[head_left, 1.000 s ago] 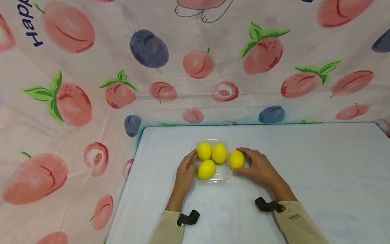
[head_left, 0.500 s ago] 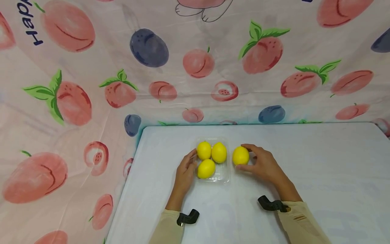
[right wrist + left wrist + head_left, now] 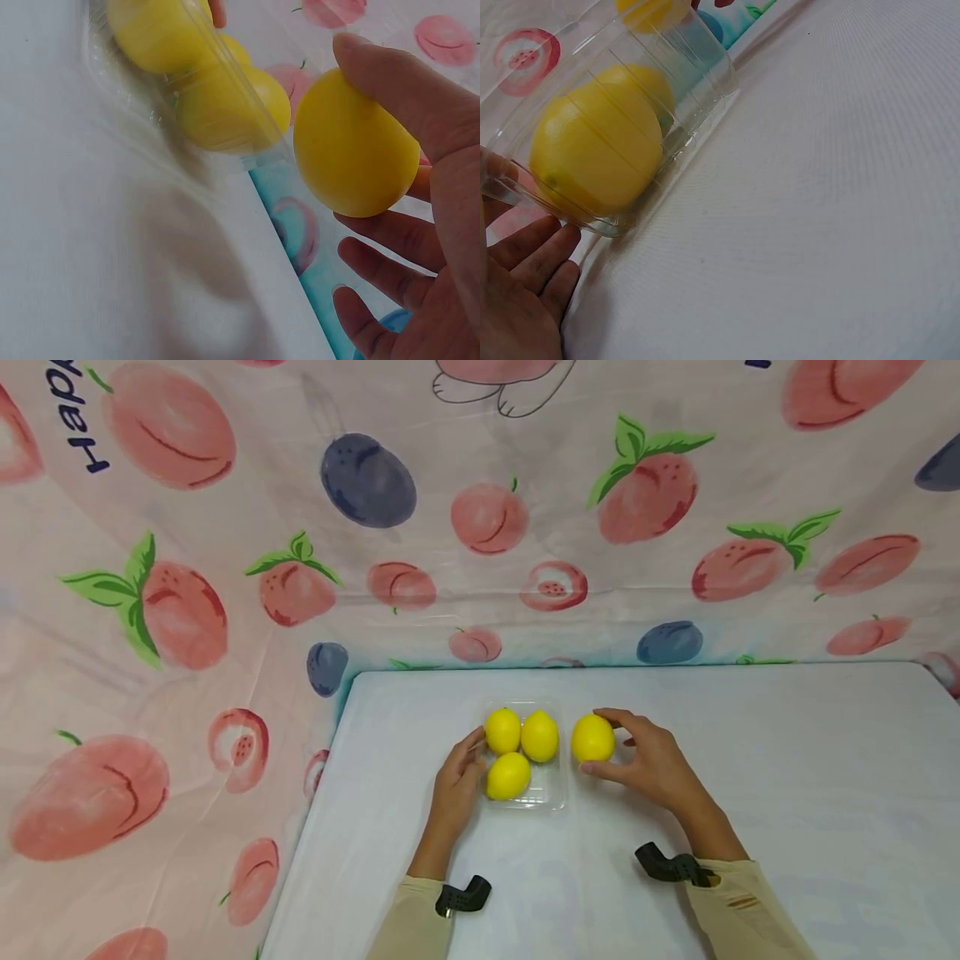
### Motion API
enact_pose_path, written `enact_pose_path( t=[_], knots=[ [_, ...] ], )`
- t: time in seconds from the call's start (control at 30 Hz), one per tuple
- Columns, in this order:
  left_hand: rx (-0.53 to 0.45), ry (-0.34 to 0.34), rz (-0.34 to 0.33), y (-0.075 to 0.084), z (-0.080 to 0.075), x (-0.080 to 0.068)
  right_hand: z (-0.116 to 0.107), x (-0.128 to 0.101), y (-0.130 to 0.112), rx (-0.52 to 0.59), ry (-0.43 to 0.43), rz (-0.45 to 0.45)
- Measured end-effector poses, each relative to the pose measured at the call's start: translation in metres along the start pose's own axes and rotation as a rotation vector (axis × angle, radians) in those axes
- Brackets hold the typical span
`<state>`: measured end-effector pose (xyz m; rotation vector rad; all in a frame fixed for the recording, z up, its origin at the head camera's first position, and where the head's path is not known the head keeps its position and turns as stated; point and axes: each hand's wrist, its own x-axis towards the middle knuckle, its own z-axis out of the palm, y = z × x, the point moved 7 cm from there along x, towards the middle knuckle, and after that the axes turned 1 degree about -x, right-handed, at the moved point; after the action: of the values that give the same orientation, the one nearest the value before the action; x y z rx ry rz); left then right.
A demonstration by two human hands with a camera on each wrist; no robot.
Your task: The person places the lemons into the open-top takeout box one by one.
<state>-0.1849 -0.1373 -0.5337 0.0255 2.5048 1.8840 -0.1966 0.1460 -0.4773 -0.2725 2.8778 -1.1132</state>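
A clear plastic tray [image 3: 553,795] lies on the white table and holds three yellow lemons [image 3: 540,736], two at the back and one at the front left. My left hand [image 3: 467,762] rests against the tray's left side with its fingers [image 3: 534,253] straight beside the front lemon [image 3: 596,154]. My right hand [image 3: 600,742] grips a fourth lemon [image 3: 589,735] just right of the tray, thumb below and fingers curled over the top. In the right wrist view this lemon [image 3: 352,150] is clear of the tray [image 3: 225,67].
The white table [image 3: 787,760] spreads wide to the right and in front of the tray. A fruit-printed cloth [image 3: 487,518] hangs as a backdrop behind the table and down its left side.
My right hand has carried the fourth lemon a little to the right and farther from the tray's edge. The left hand and the tray have stayed put.
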Motion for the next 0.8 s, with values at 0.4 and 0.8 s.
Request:
enact_pose_path(
  t=[0.4, 0.8],
  knots=[
    [-0.012, 0.000, 0.003, 0.000, 0.001, 0.000, 0.009, -0.001, -0.016, 0.086, -0.002, -0.092],
    [-0.010, 0.001, 0.015, -0.001, 0.001, 0.001, 0.024, -0.004, -0.035, 0.050, -0.011, -0.177]
  ],
)
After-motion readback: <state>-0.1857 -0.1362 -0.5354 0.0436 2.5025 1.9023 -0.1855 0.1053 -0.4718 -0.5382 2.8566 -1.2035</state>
